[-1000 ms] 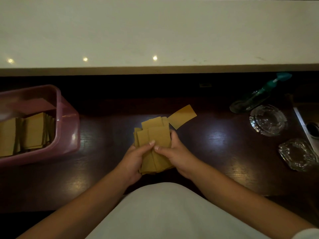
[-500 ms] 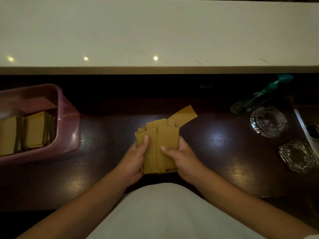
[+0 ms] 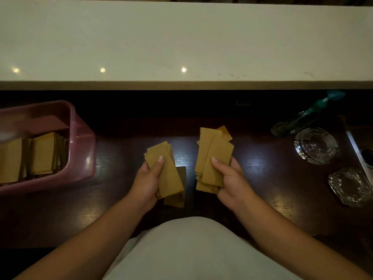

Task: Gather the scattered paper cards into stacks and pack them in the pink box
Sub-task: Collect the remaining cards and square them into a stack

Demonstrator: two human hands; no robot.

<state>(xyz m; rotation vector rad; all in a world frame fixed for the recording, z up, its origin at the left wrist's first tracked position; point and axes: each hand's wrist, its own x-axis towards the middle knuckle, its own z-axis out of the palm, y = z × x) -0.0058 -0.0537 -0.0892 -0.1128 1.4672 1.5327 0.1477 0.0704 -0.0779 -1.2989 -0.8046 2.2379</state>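
Holding a fanned bundle of paper cards apiece, the left hand and right hand keep thumbs pinched on top above the counter's near edge, probably for squaring before packing the pink box at its left end.

A dark brown glossy wooden worktop is reflecting small patches of light. At its far right, a clear bottle with a teal spray top is lying tilted. Just beside it a round clear glass ashtray is sitting, and nearer, an angular clear glass ashtray. Behind, a long pale cream ledge is spanning the view.
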